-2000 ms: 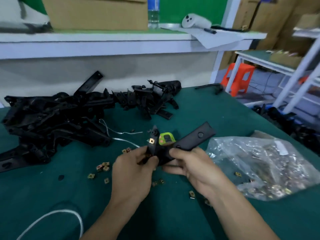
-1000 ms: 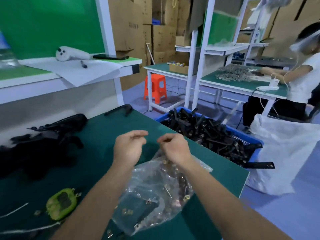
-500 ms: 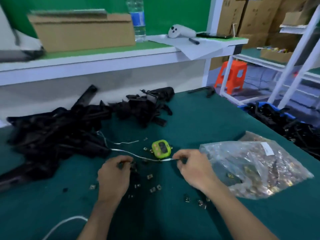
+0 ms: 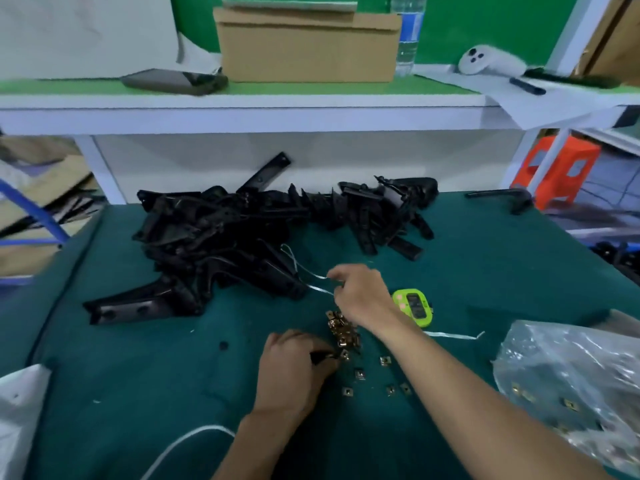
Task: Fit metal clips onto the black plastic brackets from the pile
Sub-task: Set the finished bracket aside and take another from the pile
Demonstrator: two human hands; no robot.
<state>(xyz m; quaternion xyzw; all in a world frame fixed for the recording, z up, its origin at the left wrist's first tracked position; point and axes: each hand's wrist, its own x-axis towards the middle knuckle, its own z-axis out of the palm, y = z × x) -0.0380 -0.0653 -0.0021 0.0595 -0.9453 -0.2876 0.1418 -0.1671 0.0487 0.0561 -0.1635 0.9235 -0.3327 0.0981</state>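
The metal clips are lying in a small heap between the two hands, partly under the heel of the right hand and just ahead of the left hand. More loose clips are lying on the bench just right of the left hand, below the right forearm. The pile of black plastic brackets is sprawling beyond both hands, its near edge just left of the right hand's fingers.

A green device is sitting just right of the right wrist. A clear bag holding further clips is lying well to the right of that forearm. A white cord is curling near the left forearm.

Bare green bench is stretching left of the left hand, out to the bench's left edge.

The right hand is curling its fingers and pinching a pale strip trailing out of the pile. The left hand is curled too, its fingertips pinching a small dark piece right beside a clip; what that piece is cannot be told.
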